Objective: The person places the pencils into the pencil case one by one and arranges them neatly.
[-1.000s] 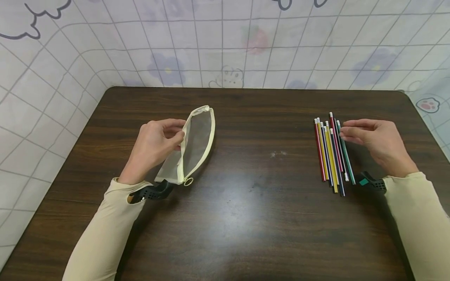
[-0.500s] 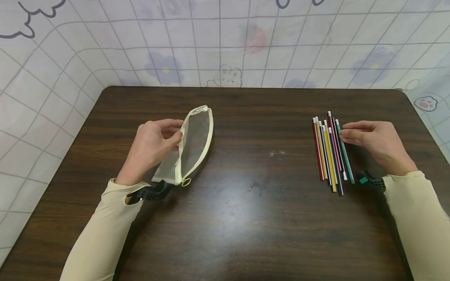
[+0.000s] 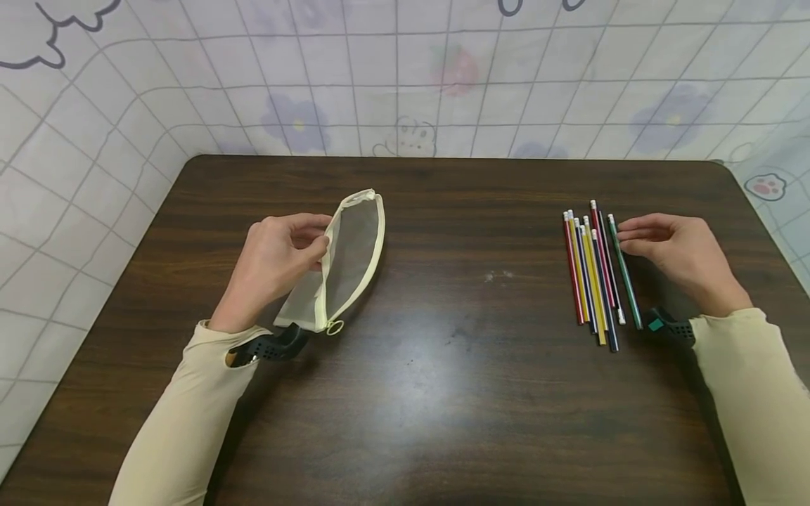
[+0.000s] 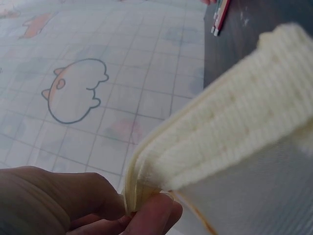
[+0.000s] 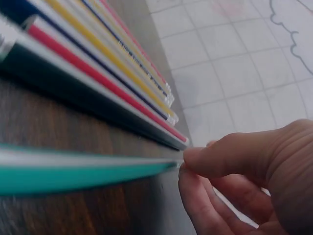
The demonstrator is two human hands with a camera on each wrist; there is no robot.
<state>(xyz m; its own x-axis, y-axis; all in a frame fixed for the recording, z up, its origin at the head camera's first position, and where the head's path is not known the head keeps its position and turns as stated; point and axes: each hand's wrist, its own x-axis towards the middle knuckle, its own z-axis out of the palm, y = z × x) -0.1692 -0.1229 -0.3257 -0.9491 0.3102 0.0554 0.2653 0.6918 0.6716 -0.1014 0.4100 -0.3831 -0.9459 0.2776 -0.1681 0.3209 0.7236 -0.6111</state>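
Observation:
My left hand (image 3: 272, 260) pinches one edge of a mesh zip pouch (image 3: 357, 242) with cream trim, left of the table's middle. The pouch gapes at its zipped edge, and a small ring pull (image 3: 335, 327) hangs at its near end. In the left wrist view, thumb and fingers hold the ribbed cream band (image 4: 230, 122). At the right, my right hand (image 3: 686, 256) has thumb and fingertips at the eraser end of a green pencil (image 3: 625, 270). The right wrist view shows them pinching that end of the pencil (image 5: 88, 176), apart from the other pencils.
Several coloured pencils (image 3: 588, 274) with white erasers lie side by side just left of the green one. The dark wooden table (image 3: 443, 393) meets a grid-patterned cloth wall (image 3: 405, 63) at its back and sides.
The green pencil has shifted slightly right, away from the row, with my right hand's fingertips at it. My left hand and the pouch have stayed about the same.

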